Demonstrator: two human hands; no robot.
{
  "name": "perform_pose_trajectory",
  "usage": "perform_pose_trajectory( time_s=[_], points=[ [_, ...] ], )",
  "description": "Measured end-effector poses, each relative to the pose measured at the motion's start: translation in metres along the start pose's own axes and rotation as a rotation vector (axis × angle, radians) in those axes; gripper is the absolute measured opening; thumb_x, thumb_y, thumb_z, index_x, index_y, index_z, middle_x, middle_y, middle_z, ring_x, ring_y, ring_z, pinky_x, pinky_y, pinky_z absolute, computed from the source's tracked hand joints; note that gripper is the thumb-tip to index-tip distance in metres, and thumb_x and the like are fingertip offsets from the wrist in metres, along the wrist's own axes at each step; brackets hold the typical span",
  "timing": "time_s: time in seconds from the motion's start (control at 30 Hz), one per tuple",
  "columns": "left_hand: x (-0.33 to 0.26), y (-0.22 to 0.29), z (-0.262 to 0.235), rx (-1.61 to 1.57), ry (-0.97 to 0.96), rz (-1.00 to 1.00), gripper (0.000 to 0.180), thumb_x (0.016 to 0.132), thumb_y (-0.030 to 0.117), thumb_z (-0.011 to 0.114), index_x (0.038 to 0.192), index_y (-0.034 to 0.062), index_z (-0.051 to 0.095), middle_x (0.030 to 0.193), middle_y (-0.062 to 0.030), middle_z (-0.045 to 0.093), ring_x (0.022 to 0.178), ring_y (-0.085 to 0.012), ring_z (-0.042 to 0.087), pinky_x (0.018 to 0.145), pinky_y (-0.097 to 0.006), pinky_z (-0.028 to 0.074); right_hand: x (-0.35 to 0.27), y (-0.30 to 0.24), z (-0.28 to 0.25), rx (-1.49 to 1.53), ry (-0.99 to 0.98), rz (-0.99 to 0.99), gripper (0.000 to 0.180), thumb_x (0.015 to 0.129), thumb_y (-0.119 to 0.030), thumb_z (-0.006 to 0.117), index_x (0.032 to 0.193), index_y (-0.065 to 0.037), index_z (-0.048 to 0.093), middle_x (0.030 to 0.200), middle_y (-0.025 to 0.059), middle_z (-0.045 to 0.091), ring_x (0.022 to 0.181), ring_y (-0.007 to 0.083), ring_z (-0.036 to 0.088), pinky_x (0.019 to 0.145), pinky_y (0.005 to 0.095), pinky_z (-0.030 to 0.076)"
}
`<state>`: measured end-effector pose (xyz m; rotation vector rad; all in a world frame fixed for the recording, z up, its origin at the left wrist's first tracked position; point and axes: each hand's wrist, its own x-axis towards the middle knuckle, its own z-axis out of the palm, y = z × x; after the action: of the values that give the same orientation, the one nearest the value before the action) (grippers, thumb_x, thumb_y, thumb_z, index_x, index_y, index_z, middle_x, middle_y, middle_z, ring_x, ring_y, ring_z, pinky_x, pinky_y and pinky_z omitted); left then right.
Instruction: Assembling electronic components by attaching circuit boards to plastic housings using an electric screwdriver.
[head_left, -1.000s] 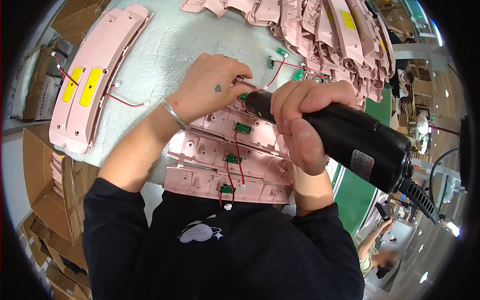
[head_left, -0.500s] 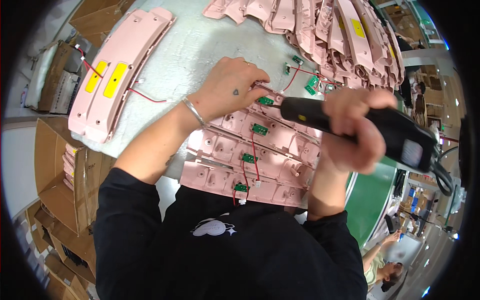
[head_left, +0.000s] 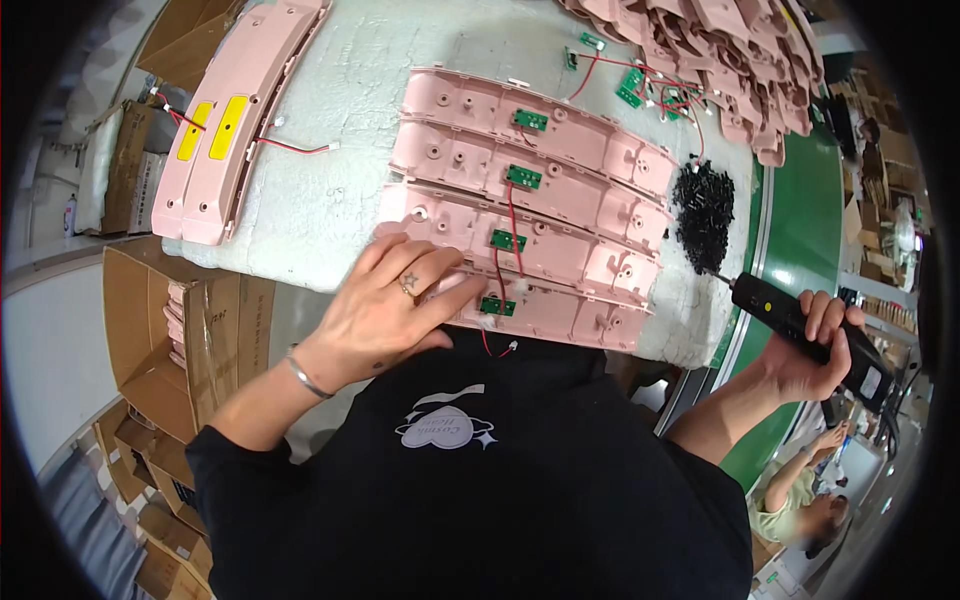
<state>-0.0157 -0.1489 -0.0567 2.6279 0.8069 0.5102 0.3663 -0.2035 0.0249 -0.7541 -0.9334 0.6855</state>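
Note:
Several curved pink plastic shells (head_left: 580, 255) lie side by side in front of me, inner faces up. Each carries a small green circuit board (head_left: 525, 176), some with red wires trailing off. My left hand (head_left: 395, 305) is open, fingers spread over the left ends of the two nearest shells. My right hand (head_left: 815, 345) is wrapped round a black electric screwdriver (head_left: 775, 308), out to the right. Its bit points at the near edge of a pile of small black screws (head_left: 703, 210); whether a screw sits on the tip I cannot tell.
Two pink shells with yellow labels (head_left: 229, 125) rest at the left. Loose wired boards (head_left: 632, 85) lie at the back, beside a heap of pink shells (head_left: 720, 50). A cardboard box (head_left: 150, 320) stands at left below the table. Another person (head_left: 800, 500) is at lower right.
The screwdriver has moved from the farthest shell rightward to the screw pile. My left hand has left that shell's board and come back to the nearest shells. The view has shifted.

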Motion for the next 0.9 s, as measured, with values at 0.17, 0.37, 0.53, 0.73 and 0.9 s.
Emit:
perform_pose_trajectory(
  time_s=[0.17, 0.37, 0.53, 0.73, 0.9],
  points=[
    [-0.005, 0.007, -0.005, 0.093, 0.066, 0.013, 0.043, 0.063, 0.020, 0.070, 0.105, 0.0139, 0.062, 0.106, -0.0055, 0.054, 0.098, -0.0229, 0.052, 0.088, -0.042, 0.042, 0.002, 0.005, 0.006, 0.029, -0.016, 0.016, 0.027, 0.076, -0.010, 0.051, 0.102, -0.003, 0.052, 0.066, 0.0000, 0.037, 0.059, 0.0106, 0.037, 0.065, 0.0284, 0.032],
    [0.025, -0.022, -0.085, -0.699, -0.899, -0.194, 0.027, 0.082, 0.022, 0.067, 0.099, 0.0015, 0.062, 0.072, -0.0103, 0.064, 0.060, -0.0240, 0.061, 0.057, -0.030, 0.048, -0.002, 0.005, 0.001, -0.049, -0.005, -0.063, 0.027, 0.077, -0.012, 0.051, 0.102, -0.002, 0.052, 0.064, 0.0004, 0.037, 0.057, 0.0114, 0.037, 0.065, 0.0287, 0.032],
    [0.073, -0.047, -0.118, -0.925, -0.935, -0.179, 0.031, 0.084, 0.021, 0.066, 0.102, -0.0032, 0.062, 0.079, -0.0072, 0.066, 0.069, -0.0094, 0.061, 0.059, -0.024, 0.047, -0.005, -0.006, -0.012, -0.034, 0.066, -0.086, 0.027, 0.077, -0.012, 0.052, 0.103, -0.002, 0.051, 0.064, 0.0004, 0.038, 0.057, 0.0111, 0.038, 0.065, 0.0289, 0.033],
    [0.135, -0.105, -0.077, -0.921, -0.518, -0.533, 0.036, 0.087, 0.025, 0.063, 0.112, 0.0002, 0.061, 0.095, -0.0044, 0.066, 0.082, -0.0063, 0.058, 0.073, -0.020, 0.047, -0.007, -0.009, -0.019, -0.066, 0.130, -0.103, 0.027, 0.077, -0.011, 0.053, 0.103, -0.003, 0.049, 0.064, 0.0005, 0.038, 0.056, 0.0108, 0.037, 0.064, 0.0287, 0.033],
    [0.154, -0.122, -0.055, -0.786, -0.549, -0.415, 0.034, 0.087, 0.027, 0.063, 0.107, -0.0007, 0.064, 0.090, -0.0022, 0.066, 0.079, -0.0045, 0.054, 0.069, -0.020, 0.045, -0.009, -0.010, -0.030, -0.088, 0.176, -0.102, 0.027, 0.077, -0.011, 0.053, 0.102, -0.003, 0.048, 0.064, 0.0010, 0.038, 0.056, 0.0110, 0.037, 0.062, 0.0285, 0.033]
  ],
)
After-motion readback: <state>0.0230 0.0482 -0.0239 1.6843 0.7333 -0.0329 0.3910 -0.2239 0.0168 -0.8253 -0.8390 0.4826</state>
